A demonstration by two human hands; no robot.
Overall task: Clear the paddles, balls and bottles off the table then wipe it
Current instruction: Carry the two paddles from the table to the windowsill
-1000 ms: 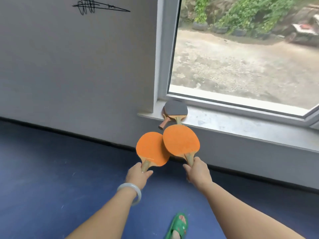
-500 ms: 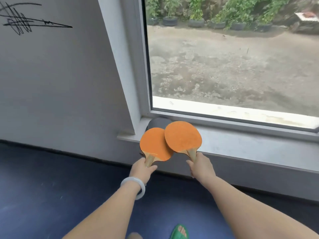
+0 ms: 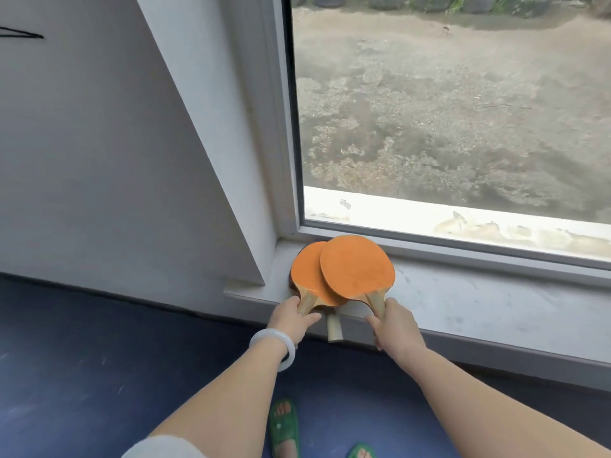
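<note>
Paddles are being stowed: the left hand (image 3: 292,320) grips one orange paddle (image 3: 309,276), the right hand (image 3: 395,325) grips another (image 3: 358,266), both lying at the left end of the windowsill (image 3: 479,309) over a third handle (image 3: 334,327). Balls, bottles and wiping likely remain; the desk is out of view.

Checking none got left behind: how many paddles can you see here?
3: one in the left hand, one in the right hand, and a handle poking out beneath them on the windowsill. More may be hidden underneath.
</note>
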